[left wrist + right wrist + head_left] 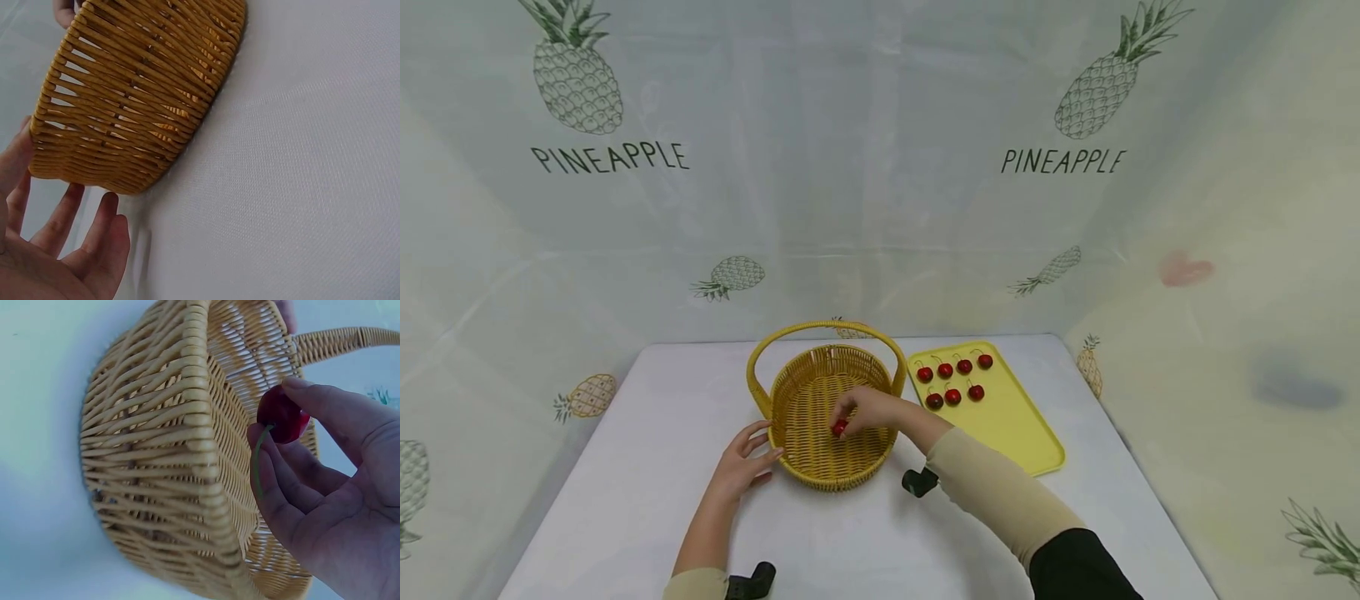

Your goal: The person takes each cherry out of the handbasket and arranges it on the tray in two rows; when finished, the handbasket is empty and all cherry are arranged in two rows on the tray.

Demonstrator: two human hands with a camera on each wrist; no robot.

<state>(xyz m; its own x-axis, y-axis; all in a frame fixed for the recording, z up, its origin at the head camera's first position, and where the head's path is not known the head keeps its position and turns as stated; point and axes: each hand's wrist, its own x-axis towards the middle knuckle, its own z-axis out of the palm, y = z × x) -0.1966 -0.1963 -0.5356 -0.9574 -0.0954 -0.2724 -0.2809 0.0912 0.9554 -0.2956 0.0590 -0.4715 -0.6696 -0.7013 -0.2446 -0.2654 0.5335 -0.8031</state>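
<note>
My right hand [868,408] pinches a red cherry [283,414] between thumb and fingers, its green stem [256,459] hanging down along a finger. In the head view that hand reaches over the inside of a round yellow wicker basket [805,450] with a tall arched handle [752,367]. My left hand [739,467] is at the basket's left side, fingers spread and slightly bent. In the left wrist view its thumb [15,156] lies at the rim and its fingertips meet the outer wall [125,119].
Right of the basket lies a yellow tray [1015,437] bearing several stemmed cherries [952,397] in two rows toward its far end. Both stand on a white-covered table [647,467]. A pineapple-print curtain [850,183] hangs behind the table.
</note>
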